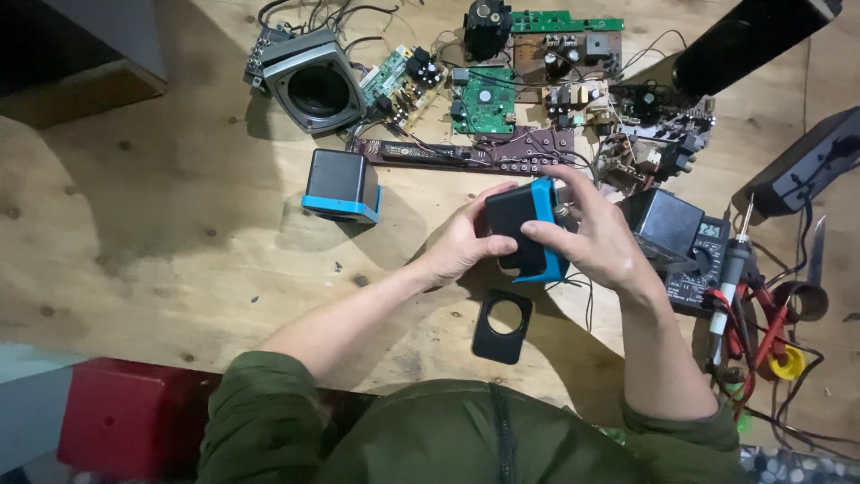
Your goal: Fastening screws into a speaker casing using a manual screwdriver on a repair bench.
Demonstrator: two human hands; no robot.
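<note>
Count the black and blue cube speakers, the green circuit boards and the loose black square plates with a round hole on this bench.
Black and blue cube speakers: 2
Green circuit boards: 3
Black square plates with round hole: 1
Total: 6

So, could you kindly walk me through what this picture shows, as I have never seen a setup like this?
There is no machine here: a camera on a person's head looks down at their own two bare hands over a wooden table. The left hand and right hand together hold a small black and blue speaker box. A matching box stands to the left. A black panel with a round hole lies nearer the person. Further back lie circuit boards and a grey speaker housing; a multimeter sits at right.
</note>
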